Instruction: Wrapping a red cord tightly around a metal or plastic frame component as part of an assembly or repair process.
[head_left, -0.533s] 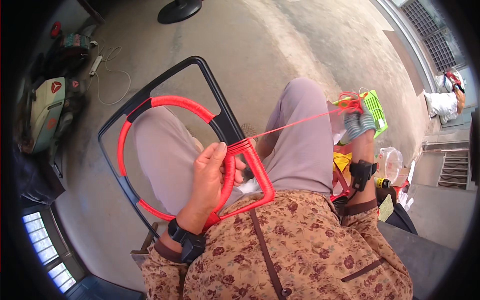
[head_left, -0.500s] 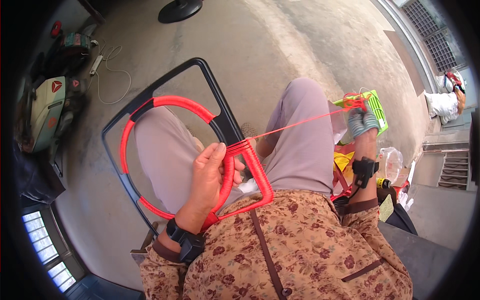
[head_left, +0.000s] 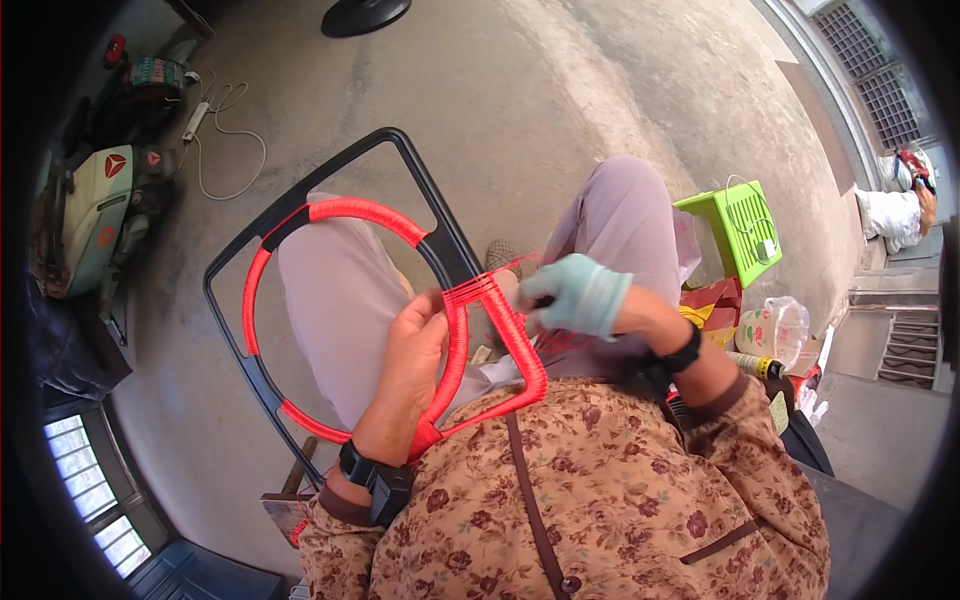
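Note:
Across my lap lies a black frame with a ring inside it, much of both wound tightly in red cord. My left hand is closed around the wrapped side of the ring, just below where several red strands cross to the frame's corner. My right hand, in a pale blue-green glove, is beside that corner, its fingers curled on loose red cord. Some of this cord is smeared by motion below the glove, and the fingertips are partly hidden.
A green slatted plastic stool or basket stands to the right, near a clear plastic container and a yellow-and-black can. At left are a parked scooter and a white power strip. A round black base sits far ahead.
My right hand has come in from the far right by the green object to the frame's corner. The cord, stretched taut before, now hangs slack. My left hand stays on the ring.

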